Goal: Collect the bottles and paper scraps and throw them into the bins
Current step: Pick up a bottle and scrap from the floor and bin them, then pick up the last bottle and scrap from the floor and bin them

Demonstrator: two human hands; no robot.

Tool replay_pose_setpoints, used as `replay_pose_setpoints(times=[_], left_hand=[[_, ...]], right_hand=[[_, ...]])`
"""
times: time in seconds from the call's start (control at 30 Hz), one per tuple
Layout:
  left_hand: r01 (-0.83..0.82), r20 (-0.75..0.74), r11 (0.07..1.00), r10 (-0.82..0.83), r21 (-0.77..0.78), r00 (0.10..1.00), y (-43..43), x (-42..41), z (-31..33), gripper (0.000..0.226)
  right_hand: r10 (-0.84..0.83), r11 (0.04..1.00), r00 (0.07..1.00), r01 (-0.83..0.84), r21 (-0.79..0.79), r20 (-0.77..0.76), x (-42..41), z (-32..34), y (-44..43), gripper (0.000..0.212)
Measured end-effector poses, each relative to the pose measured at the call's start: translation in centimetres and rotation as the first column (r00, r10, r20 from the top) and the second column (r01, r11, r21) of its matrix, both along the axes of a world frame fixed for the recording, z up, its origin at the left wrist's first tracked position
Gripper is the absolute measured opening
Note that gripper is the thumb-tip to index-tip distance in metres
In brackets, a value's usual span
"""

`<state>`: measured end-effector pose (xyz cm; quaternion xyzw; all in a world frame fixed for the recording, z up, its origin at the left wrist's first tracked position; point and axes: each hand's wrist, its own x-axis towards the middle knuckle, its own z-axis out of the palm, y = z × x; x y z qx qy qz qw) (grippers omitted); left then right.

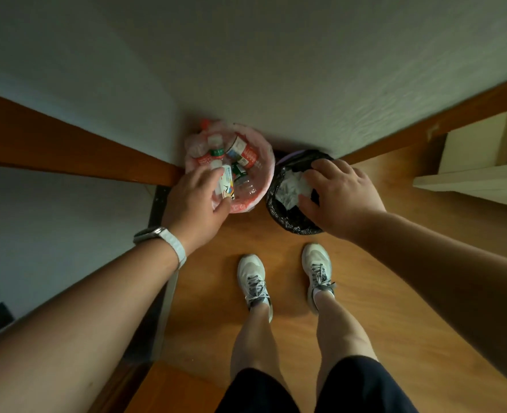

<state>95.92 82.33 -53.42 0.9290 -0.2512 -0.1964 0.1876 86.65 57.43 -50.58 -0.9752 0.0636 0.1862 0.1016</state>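
A person stands on a warm brown wooden floor (380, 293) facing a pale textured wall (276, 70), both arms stretched forward and down over two small round bins set side by side, almost touching, against the wall's base; the left hand (195, 201), with a white watch strap (173, 245) on its wrist, is wrapped around a small clear plastic bottle with a white printed label (225, 181), holding it over the near rim of the round bin lined with a pink plastic bag (265, 162); that bin already holds several clear plastic bottles with red, white and green labels (237, 153), lying heaped at mixed angles; the right hand (338, 195) hovers over the round bin lined with a black plastic bag (294, 225), fingers spread and curved downward, gripping nothing visible; beneath its fingers lie crumpled white paper scraps (289, 187) inside the black bin, though whether the fingertips touch them cannot be told; the person's bare legs and two light grey laced trainers (253, 278) stand just short of the bins; a dark wooden skirting board (67, 144) runs along the wall on the left.
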Motion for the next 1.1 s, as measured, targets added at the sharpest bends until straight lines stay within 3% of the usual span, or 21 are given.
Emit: replay_pose_setpoints(times=[0.2, 0.47, 0.8, 1.1], left_hand=[[0.143, 0.088, 0.987, -0.150, 0.078, 0.985, 0.7, -1.1, 10.6, 0.053], [0.122, 0.068, 0.990, -0.118, -0.064, 0.991, -1.6, -5.9, 20.0, 0.053], [0.449, 0.248, 0.894, -0.435, 0.001, 0.866, -8.8, -9.7, 29.5, 0.057], [0.572, 0.344, 0.820, -0.535, -0.006, 0.771, -19.5, -17.1, 34.2, 0.060]], right_hand=[[-0.008, 0.999, 0.997, 0.011, -0.043, 0.071, -2.0, 11.8, 1.7, 0.045], [-0.046, 0.991, 0.993, 0.059, -0.117, 0.112, -6.6, 23.0, 2.3, 0.049], [-0.286, 0.929, 0.935, 0.324, -0.179, 0.210, -17.6, 30.7, -3.0, 0.051], [-0.383, 0.883, 0.882, 0.437, -0.173, 0.273, -28.5, 33.6, -11.3, 0.052]])
